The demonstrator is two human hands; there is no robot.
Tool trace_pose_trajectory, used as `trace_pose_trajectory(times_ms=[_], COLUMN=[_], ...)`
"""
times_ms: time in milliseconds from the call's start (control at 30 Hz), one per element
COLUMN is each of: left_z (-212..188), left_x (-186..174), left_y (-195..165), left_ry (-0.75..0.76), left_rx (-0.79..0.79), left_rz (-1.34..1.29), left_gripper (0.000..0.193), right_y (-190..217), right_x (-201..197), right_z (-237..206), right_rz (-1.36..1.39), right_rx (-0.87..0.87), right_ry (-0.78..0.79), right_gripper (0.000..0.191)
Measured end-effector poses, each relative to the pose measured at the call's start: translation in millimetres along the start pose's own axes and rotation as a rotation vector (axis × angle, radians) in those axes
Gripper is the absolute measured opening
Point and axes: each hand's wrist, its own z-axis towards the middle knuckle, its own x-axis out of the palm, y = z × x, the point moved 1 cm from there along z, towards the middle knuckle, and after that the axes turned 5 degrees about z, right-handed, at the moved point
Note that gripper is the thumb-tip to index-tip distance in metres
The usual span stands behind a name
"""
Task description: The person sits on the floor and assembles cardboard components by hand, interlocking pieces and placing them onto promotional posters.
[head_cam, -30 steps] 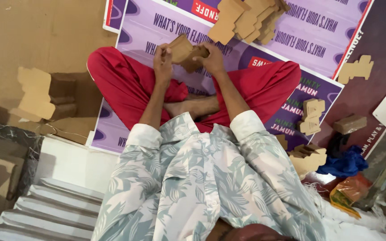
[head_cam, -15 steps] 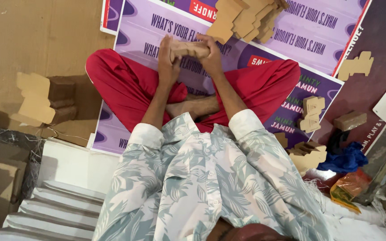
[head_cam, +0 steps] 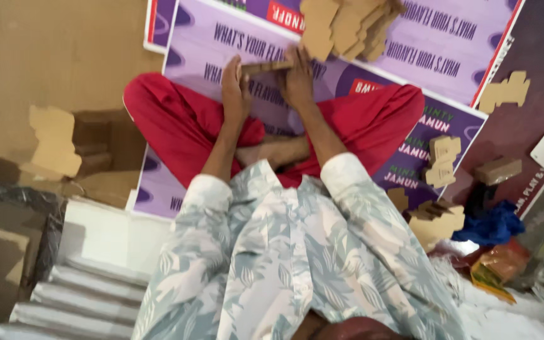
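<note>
Floor of purple printed sheets (head_cam: 410, 56): left hand (head_cam: 235, 88) and right hand (head_cam: 297, 79) both clamp a folded cardboard piece (head_cam: 266, 67) between them, pressing it flat, beside the far cardboard stack (head_cam: 347, 25).

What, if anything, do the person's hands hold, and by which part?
Both hands hold one flat brown cardboard piece: the left hand grips its left end, the right hand its right end, fingers pressed along its edges.
</note>
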Motion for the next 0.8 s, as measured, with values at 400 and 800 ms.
trace_pose_trajectory(times_ms=[400, 800], left_z=[26.1, 79.0], left_x=[-7.5, 37.7], left_y=[2.7, 9.7], left_ry=[-0.190, 0.551], left_rx=[0.275, -0.637], left_rz=[0.889, -0.018], left_gripper=[0.053, 0.046], right_y=[-24.6, 27.3], right_x=[-8.6, 15.6], right_z=[-1.7, 18.4], right_rz=[0.102, -0.558], right_rx=[0.401, 0.022], right_ry=[0.132, 0.323], right_gripper=[0.045, 0.016])
